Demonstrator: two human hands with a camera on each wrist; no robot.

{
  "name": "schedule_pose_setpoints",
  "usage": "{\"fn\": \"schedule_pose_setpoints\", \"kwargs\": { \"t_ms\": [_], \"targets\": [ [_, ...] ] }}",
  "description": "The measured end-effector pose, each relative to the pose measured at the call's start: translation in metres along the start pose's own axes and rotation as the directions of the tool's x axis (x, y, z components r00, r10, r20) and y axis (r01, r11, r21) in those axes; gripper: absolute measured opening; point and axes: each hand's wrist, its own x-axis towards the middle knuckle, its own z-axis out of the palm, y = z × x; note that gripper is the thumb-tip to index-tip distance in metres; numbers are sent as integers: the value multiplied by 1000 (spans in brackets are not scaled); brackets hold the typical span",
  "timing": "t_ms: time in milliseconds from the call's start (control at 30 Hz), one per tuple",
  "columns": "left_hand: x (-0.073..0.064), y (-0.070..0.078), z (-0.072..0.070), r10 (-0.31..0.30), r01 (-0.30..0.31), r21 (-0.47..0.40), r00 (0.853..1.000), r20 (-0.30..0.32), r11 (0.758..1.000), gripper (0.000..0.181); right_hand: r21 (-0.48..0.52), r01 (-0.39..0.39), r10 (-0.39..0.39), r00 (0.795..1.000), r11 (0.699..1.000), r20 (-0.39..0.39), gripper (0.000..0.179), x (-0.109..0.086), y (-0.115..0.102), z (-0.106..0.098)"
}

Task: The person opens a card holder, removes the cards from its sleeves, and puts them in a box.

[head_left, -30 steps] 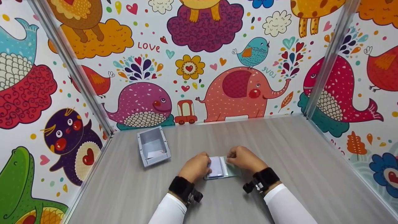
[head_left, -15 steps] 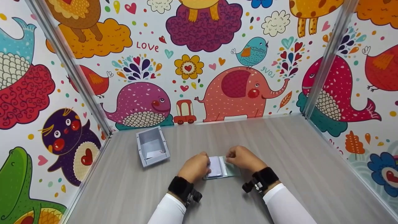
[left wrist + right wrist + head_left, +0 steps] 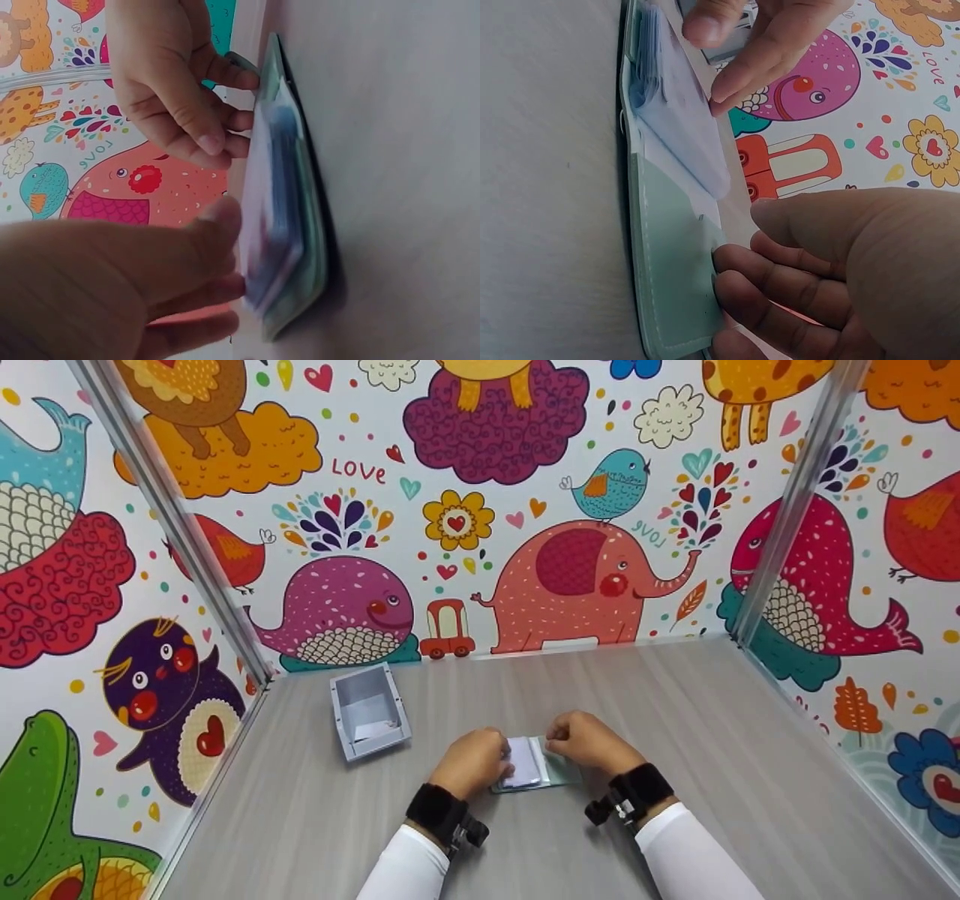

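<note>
I'd lightly steady the sleeves [image 3: 523, 762] with my left hand [image 3: 469, 763], the cover [image 3: 562, 772] with my right hand [image 3: 595, 742]; both look relaxed, ungripping.

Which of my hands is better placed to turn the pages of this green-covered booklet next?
Probably your left hand: it's right by the stack of pages, while your right hand is at the opposite green cover flap.

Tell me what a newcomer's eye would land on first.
Probably the big salmon-pink elephant printed on the back wall. Next, the open green card holder on the table, between the left hand and right hand. A grey box stands farther left.
</note>
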Motion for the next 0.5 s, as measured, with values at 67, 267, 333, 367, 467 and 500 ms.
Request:
{"fn": "schedule_pose_setpoints", "kwargs": {
  "t_ms": [67, 267, 333, 367, 467, 500],
  "targets": [
    [0, -1, 0, 12, -12, -17, 1000, 4, 1000, 18, 5, 0, 0, 1000, 1000, 0, 6, 0, 0, 0],
    [2, -3, 3, 68, -69, -59, 998, -13, 996, 17, -15, 15, -15, 1000, 1000, -3, 7, 1, 0, 1],
    [2, -3, 4, 83, -84, -63, 996, -16, 994, 18, -18, 2, -2, 1000, 1000, 6, 7, 1, -2, 1],
    [3, -3, 4, 88, -89, -63, 996, -17, 994, 18, -17, -14, 14, 1000, 1000, 15, 7, 0, -3, 1],
    [3, -2, 5, 82, -83, -60, 997, -4, 995, 19, -9, -44, 45, 997, 999, 55, 10, -2, -8, -1],
    [3, -1, 5, 76, -75, -62, 997, 4, 995, 19, -5, -53, 54, 996, 999, 71, 11, -3, -10, -2]
  ]
}}
